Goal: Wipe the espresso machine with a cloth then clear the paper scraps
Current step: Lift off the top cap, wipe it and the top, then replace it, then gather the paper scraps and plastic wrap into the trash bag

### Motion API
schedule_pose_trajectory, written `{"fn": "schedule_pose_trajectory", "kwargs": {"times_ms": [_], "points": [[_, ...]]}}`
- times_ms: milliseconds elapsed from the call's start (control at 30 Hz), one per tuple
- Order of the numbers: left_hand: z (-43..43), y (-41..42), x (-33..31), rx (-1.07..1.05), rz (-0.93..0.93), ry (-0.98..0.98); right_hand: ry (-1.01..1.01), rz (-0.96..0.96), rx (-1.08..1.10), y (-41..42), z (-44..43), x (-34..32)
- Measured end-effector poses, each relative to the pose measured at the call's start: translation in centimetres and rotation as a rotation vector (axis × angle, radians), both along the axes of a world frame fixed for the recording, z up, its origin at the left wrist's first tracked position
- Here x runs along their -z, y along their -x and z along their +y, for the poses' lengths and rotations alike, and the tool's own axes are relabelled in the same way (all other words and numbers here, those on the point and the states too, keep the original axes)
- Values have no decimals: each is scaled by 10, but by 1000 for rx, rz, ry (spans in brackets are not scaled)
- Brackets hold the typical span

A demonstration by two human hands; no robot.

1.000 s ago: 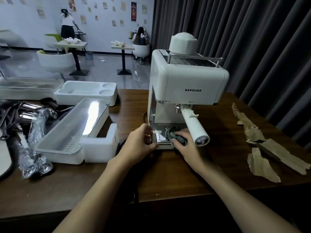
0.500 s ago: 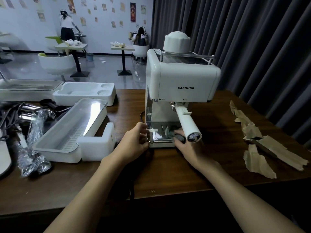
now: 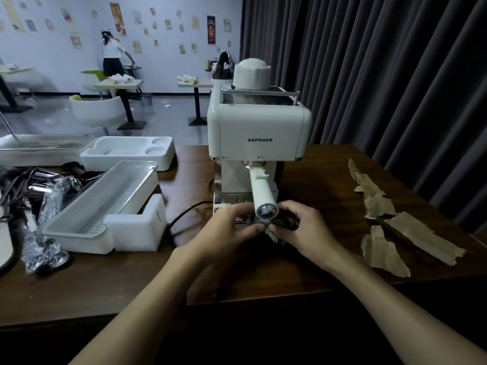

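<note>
Two bare hands meet at frame centre, directly in front of the white espresso machine (image 3: 257,133), which stands upright on the brown wooden table (image 3: 131,280) with its lettered front panel facing the camera. Its portafilter handle (image 3: 262,193) has its long axis running from under the front panel down and toward the viewer, round end cap foremost. Below that cap, both hands hold a dark patterned cloth (image 3: 274,223), bunched. Left hand (image 3: 229,230): fingers curled, fingertips pinching the cloth's left end. Right hand (image 3: 303,230): fingers curled over the cloth's right part, gripping it. Whether the cloth touches the drip tray cannot be told.

Torn brown paper scraps (image 3: 403,233) lie at right of frame, well apart from the hands, strung in a line from the upper right of the tabletop toward the near edge.

Left of the machine: white foam packing pieces (image 3: 129,227), a clear-lidded tray (image 3: 105,198) set in them, and plastic-wrapped metal parts (image 3: 50,206) at far left. A black cord (image 3: 181,217) runs beside the machine's base.
</note>
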State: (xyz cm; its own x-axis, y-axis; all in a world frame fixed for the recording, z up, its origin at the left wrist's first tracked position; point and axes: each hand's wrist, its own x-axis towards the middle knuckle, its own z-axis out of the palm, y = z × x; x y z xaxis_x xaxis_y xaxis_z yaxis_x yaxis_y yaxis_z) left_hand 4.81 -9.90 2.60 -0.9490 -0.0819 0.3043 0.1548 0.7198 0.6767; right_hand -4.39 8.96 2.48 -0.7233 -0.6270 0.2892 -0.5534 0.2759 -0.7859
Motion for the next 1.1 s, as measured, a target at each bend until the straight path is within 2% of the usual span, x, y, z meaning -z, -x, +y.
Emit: {"fn": "schedule_pose_trajectory", "kwargs": {"times_ms": [233,367,500,733,867,1100], "points": [[38,0,14,-41,-38,-107,33,76,-22,-2,37,6],[52,-6,18,-36,-27,53,-55,103,-36,-4,54,10],[62,-9,17,-60,32,155,-139,122,41,-12,80,12],[118,-18,5,158,45,82,-129,101,187,-52,125,8],[164,-24,18,322,-43,42,-169,86,331,-84,170,21],[239,-31,92,449,-321,-20,-325,-163,549,-136,276,76]]}}
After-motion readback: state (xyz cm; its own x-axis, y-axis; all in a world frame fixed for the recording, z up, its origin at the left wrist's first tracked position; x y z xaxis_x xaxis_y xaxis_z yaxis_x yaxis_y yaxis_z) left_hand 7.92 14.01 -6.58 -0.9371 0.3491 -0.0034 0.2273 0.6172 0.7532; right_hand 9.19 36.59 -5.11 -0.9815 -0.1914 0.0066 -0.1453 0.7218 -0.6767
